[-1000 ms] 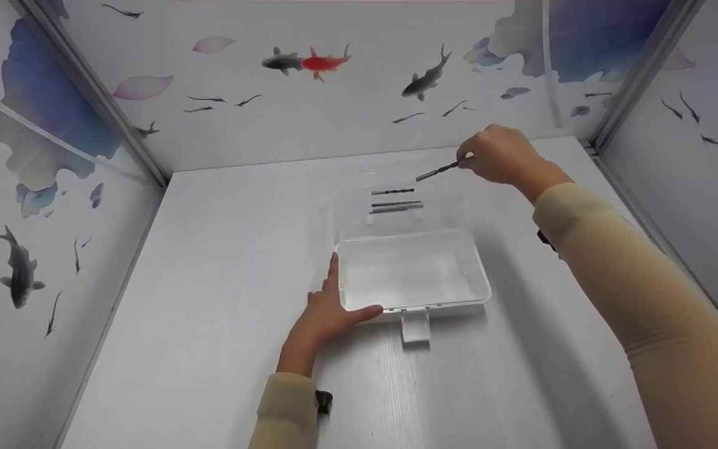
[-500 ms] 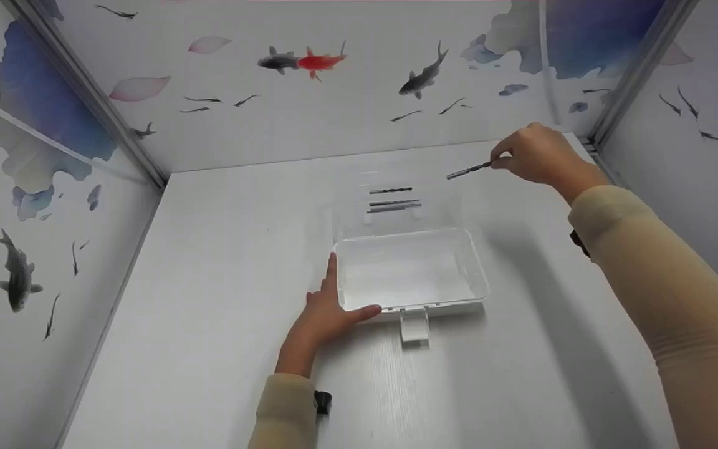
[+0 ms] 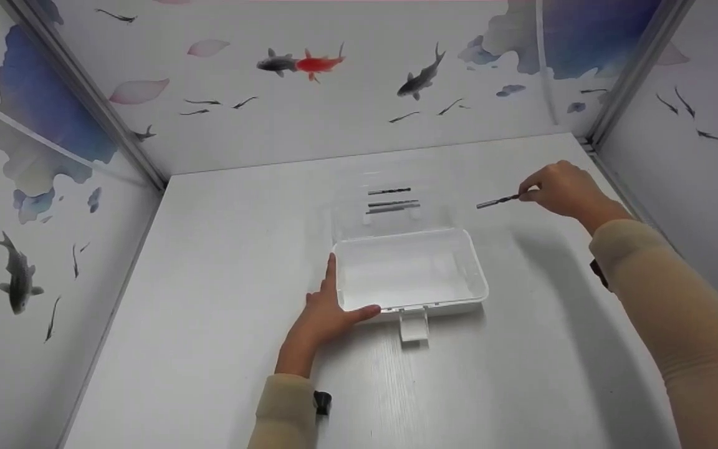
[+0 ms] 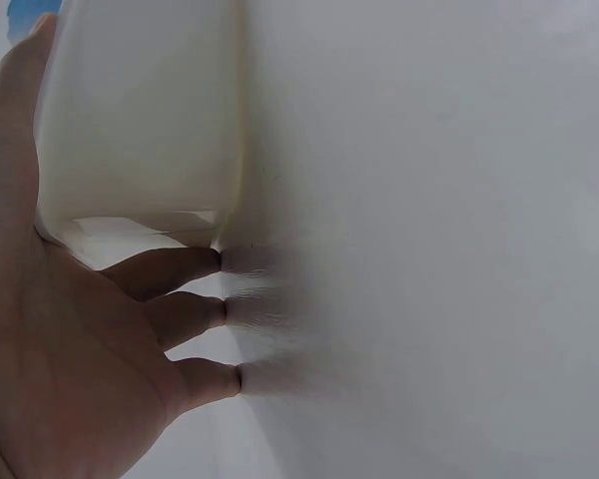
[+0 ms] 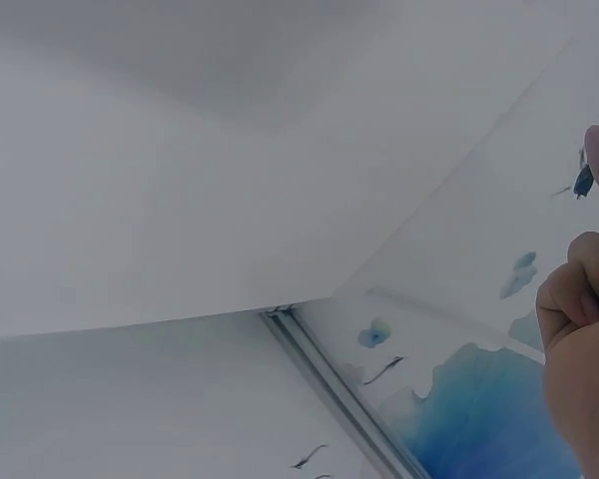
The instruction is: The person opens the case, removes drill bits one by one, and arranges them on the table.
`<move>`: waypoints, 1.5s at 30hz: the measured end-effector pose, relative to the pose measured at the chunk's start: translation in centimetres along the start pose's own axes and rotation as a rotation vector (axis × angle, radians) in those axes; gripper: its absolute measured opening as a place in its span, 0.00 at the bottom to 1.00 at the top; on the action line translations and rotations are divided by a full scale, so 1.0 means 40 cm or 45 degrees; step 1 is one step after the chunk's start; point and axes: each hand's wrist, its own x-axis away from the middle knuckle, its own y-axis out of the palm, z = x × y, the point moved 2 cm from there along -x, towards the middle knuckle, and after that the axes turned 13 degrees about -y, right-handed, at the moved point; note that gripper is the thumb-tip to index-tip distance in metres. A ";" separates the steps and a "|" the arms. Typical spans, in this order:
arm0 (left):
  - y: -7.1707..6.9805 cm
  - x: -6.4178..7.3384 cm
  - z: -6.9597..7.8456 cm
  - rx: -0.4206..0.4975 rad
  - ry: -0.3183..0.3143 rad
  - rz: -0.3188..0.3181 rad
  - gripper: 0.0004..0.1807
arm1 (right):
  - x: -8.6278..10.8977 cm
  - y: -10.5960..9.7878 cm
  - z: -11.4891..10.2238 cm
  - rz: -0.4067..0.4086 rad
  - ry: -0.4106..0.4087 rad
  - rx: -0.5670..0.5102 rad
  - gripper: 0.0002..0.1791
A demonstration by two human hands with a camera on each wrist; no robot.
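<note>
A clear plastic box (image 3: 440, 304) lies with its see-through lid (image 3: 443, 215) laid back behind it. My left hand (image 3: 321, 315) rests against the box's near left corner, index finger along the left side, thumb on the front rim. The left wrist view shows the other fingertips (image 4: 208, 379) touching the table beside the box. Off to the right, my right hand (image 3: 564, 190) pinches one end of a dark twist drill bit (image 3: 497, 201), its shank pointing left above the table. Only part of that bit shows in the right wrist view. More drill bits (image 3: 390, 191) lie at the lid.
A latch flap (image 3: 414, 327) hangs from the front of the box. The white table (image 3: 228, 262) meets printed wall panels (image 3: 222, 137) at the back and sides, with metal strips (image 3: 639, 75) in the corners.
My right hand has carried the drill bit to the right, away from the lid, and then lower toward me. The left hand and box stay put.
</note>
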 end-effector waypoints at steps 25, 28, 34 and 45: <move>0.000 -0.005 -0.004 0.013 0.031 0.018 0.78 | 0.057 0.177 0.084 -0.125 0.079 -0.050 0.11; 0.001 -0.003 -0.005 0.013 0.032 0.011 0.78 | 0.058 0.185 0.088 -0.128 0.098 -0.067 0.11; 0.001 -0.002 -0.006 0.010 0.035 0.015 0.78 | 0.066 0.198 0.093 -0.113 0.102 -0.068 0.11; 0.004 -0.003 -0.006 -0.003 0.004 0.007 0.78 | 0.074 0.225 0.101 -0.114 0.097 -0.033 0.11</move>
